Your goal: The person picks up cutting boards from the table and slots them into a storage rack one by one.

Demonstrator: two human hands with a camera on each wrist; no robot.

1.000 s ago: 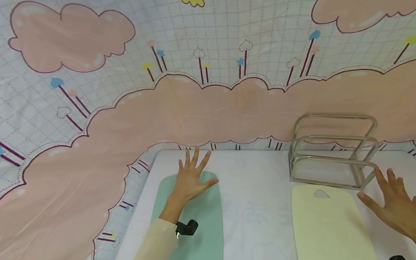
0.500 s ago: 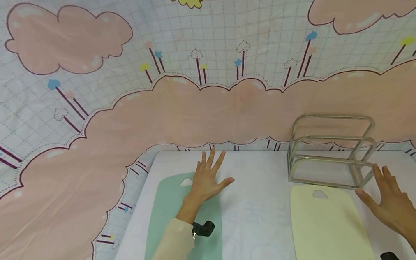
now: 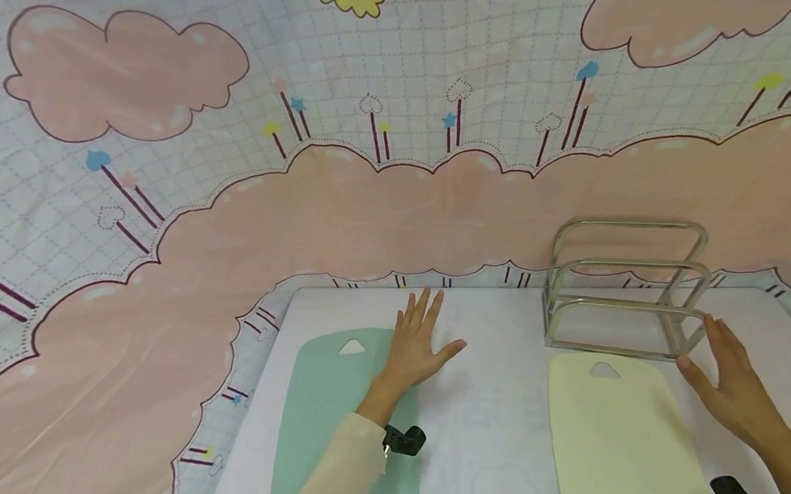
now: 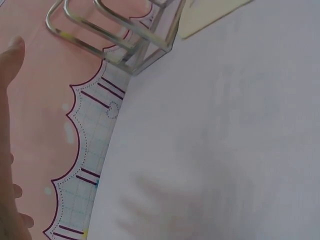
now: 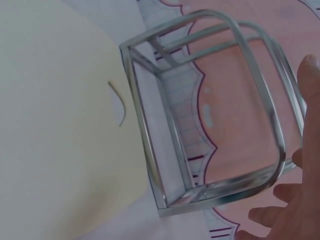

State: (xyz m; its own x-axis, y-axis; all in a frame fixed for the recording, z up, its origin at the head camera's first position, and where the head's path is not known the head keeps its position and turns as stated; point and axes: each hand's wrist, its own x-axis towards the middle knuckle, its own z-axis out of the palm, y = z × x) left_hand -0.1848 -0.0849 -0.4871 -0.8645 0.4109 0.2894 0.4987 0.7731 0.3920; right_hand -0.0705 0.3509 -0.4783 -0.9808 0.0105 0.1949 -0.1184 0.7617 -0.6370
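My left hand [image 3: 413, 351] is over the white table with fingers spread, past the right edge of a green cutting board [image 3: 331, 394]. Nothing is in its grasp, and its blurred shadow falls on the table in the left wrist view. On the right stands a silver wire rack [image 3: 628, 263] with several rounded loops. My right hand [image 3: 736, 390] is beside the rack's near right corner, fingers extended and fingertips right at the lowest loop. In the right wrist view the fingers [image 5: 312, 185] lie along the side of the rack. A pale yellow cutting board [image 3: 617, 435] lies just in front of the rack.
A fabric backdrop [image 3: 365, 218] printed with pink clouds rises behind the white table [image 3: 483, 404] and runs down its left side. Both boards lie flat, handle cutouts at the far end. Black cameras are worn on the wrists, the left one [image 3: 405, 440] fully visible.
My left hand has moved right, from over the green board to past its edge, uncovering the cutout. My right hand has shifted slightly left toward the rack, its fingers drawing closer together.
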